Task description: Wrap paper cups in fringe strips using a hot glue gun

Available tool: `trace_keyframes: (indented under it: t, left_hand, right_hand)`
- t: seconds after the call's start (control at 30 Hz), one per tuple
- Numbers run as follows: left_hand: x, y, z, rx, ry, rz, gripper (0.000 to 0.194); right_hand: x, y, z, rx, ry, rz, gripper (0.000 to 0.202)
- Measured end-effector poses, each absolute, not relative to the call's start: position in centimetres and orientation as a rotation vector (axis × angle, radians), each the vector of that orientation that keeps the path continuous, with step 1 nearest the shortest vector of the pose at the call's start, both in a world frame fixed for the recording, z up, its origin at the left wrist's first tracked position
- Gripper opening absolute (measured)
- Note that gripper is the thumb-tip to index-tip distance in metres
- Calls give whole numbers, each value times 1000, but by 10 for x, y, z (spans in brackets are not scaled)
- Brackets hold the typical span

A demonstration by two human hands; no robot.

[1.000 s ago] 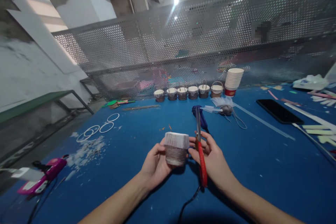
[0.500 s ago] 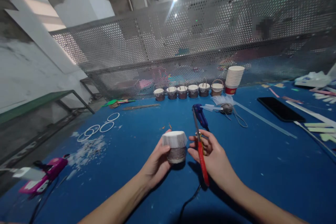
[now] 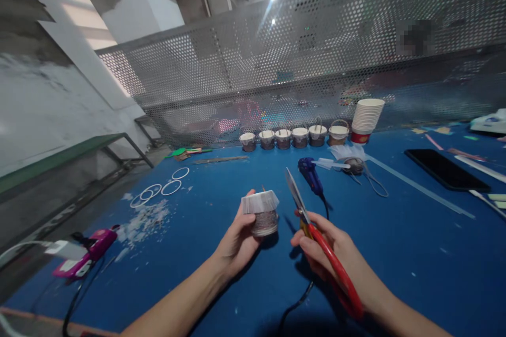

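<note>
My left hand (image 3: 239, 237) is wrapped round a small cup (image 3: 264, 222) with a brown-grey cord-like lower part and a pale fringed band at its top; the cup leans a little. To its right, my right hand (image 3: 332, 253) holds red-handled scissors (image 3: 334, 263), their blades pointing up and away to the left. The blades are apart from the cup. Beyond the scissors lies a blue glue gun (image 3: 311, 175) with its cable running down the blue table (image 3: 205, 195).
Several finished-looking small buckets (image 3: 283, 139) line the back beside stacked paper cups (image 3: 367, 118). A phone (image 3: 446, 168) and pale strips lie right. White rings (image 3: 171, 187), scraps (image 3: 146, 226) and a pink power strip (image 3: 89, 253) are left. Mesh panel (image 3: 237, 73) behind.
The scissors have swung from nearly upright to a left-leaning slant, and my right hand has turned with them, handles now lower right. The cup has tilted slightly in my left hand. The view has shifted left.
</note>
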State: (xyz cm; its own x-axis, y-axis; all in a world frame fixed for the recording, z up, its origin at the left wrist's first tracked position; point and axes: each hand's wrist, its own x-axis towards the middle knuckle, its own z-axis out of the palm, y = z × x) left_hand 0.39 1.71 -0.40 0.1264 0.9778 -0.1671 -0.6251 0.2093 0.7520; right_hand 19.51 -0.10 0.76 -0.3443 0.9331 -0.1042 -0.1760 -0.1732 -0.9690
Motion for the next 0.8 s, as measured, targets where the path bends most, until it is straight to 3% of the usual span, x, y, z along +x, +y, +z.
trace_keyframes:
  t: [0.2, 0.5, 0.8]
  left_hand:
    - [3, 20, 0, 567, 834, 1360, 71]
    - [1, 21, 2, 610, 881, 1527, 70]
    - [3, 18, 3, 569, 800, 1504, 67]
  right_hand:
    - [198, -5, 1, -929, -1299, 1760, 53]
    - [194, -13, -7, -954, -1435, 1932, 69]
    - [188, -11, -8, -933, -1607, 1919, 60]
